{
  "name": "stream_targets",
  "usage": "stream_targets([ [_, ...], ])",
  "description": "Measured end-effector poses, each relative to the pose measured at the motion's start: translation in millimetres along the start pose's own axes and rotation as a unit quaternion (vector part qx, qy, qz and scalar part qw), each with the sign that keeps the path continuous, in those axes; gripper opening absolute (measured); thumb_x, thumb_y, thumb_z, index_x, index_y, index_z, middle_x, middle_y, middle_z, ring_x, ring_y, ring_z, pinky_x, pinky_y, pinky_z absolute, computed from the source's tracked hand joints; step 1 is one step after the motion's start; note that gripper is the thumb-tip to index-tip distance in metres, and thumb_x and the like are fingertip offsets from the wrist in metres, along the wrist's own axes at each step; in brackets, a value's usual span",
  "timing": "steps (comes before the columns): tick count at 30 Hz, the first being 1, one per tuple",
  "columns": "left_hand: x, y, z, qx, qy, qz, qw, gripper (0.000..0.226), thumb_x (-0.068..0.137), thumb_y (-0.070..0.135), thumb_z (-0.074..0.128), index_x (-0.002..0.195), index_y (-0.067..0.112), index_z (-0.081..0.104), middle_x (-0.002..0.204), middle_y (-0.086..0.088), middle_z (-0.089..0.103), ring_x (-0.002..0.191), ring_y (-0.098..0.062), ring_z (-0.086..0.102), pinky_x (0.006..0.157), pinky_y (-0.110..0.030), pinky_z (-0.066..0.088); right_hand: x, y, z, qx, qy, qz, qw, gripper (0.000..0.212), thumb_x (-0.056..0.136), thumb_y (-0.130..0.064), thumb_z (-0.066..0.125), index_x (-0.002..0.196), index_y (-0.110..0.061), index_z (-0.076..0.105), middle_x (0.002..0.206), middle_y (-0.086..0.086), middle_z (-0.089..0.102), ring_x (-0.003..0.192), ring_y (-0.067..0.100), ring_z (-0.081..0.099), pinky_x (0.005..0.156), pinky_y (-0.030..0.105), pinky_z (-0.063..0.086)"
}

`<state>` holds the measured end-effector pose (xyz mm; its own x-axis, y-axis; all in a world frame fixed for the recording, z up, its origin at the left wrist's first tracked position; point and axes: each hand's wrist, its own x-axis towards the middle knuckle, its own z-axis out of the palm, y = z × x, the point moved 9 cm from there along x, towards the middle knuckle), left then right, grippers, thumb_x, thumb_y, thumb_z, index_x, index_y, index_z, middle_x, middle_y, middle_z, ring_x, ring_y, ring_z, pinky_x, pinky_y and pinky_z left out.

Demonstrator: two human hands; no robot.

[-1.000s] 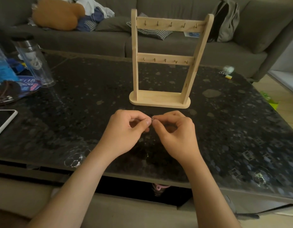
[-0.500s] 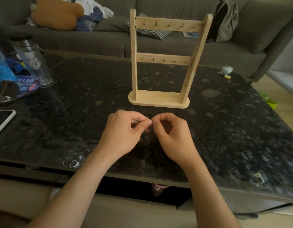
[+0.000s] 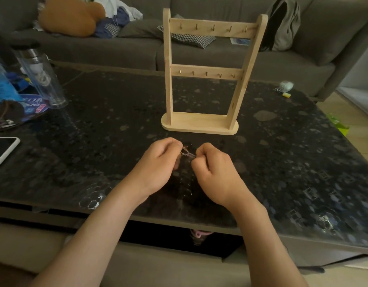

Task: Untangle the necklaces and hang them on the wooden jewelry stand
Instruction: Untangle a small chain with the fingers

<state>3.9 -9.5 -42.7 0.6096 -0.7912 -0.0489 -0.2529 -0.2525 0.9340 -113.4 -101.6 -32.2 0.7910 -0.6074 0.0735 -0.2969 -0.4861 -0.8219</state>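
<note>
A wooden jewelry stand (image 3: 200, 123) with two hook rails stands upright on the dark speckled table (image 3: 96, 141); all its hooks are bare. Just in front of its base, my left hand (image 3: 158, 166) and my right hand (image 3: 214, 172) hover close together over the table. Both have curled fingers pinching a thin silvery necklace chain (image 3: 187, 152), of which a short tangled stretch shows between the fingertips. The rest of the chain is hidden by my hands or lost against the dark tabletop.
A clear bottle with a black lid (image 3: 39, 73), a blue packet (image 3: 3, 88) and a phone (image 3: 2, 150) sit at the table's left. Small keys and a pale object (image 3: 284, 88) lie at the far right. A grey sofa (image 3: 117, 48) with clothes runs behind.
My hands have drawn slightly apart, and a short stretch of chain now shows between the fingertips that were touching before. The stand has not moved.
</note>
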Motion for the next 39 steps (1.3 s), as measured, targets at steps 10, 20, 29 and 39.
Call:
stream_targets([
  [10,-1.4,7.9,-1.2,0.08,0.038,0.055,0.995,0.021,0.112,0.036,0.054,0.102,0.025,0.069,0.079,0.005,0.076,0.075,-0.001,0.074,0.077,-0.021,0.057,-1.7,25.7,6.9,0.383,0.079,0.136,0.91,0.032,0.098,-0.018,0.056,0.067,-0.021,0.065,0.08,0.005,0.06,0.084,0.024,0.054,0.086,0.044,0.048],
  [20,-7.6,21.7,5.5,0.269,0.048,0.096,0.957,0.008,0.105,0.032,0.068,0.101,0.026,0.065,0.079,0.009,0.072,0.078,-0.006,0.073,0.078,-0.028,0.063,-3.1,35.2,0.5,0.348,0.134,0.16,0.914,0.013,0.089,-0.015,0.062,0.08,-0.009,0.069,0.074,0.002,0.061,0.078,0.014,0.055,0.08,0.037,0.047],
  [29,-5.9,15.7,-6.1,0.243,0.074,0.018,0.967,0.021,0.1,0.033,0.071,0.083,0.021,0.07,0.073,0.001,0.076,0.069,-0.013,0.074,0.074,-0.034,0.063,-1.5,15.6,-2.4,0.262,0.097,0.078,0.957,0.021,0.104,-0.017,0.061,0.088,-0.01,0.072,0.067,-0.004,0.058,0.06,0.004,0.051,0.057,0.014,0.047],
  [39,-7.1,24.5,-8.2,0.173,0.092,0.094,0.976,0.022,0.105,0.027,0.064,0.086,0.022,0.073,0.065,0.008,0.063,0.06,-0.002,0.06,0.053,-0.013,0.04,-1.0,23.8,21.9,0.328,-0.005,0.175,0.928,0.032,0.094,-0.027,0.046,0.066,-0.026,0.061,0.071,0.003,0.053,0.072,0.02,0.048,0.08,0.043,0.04],
])
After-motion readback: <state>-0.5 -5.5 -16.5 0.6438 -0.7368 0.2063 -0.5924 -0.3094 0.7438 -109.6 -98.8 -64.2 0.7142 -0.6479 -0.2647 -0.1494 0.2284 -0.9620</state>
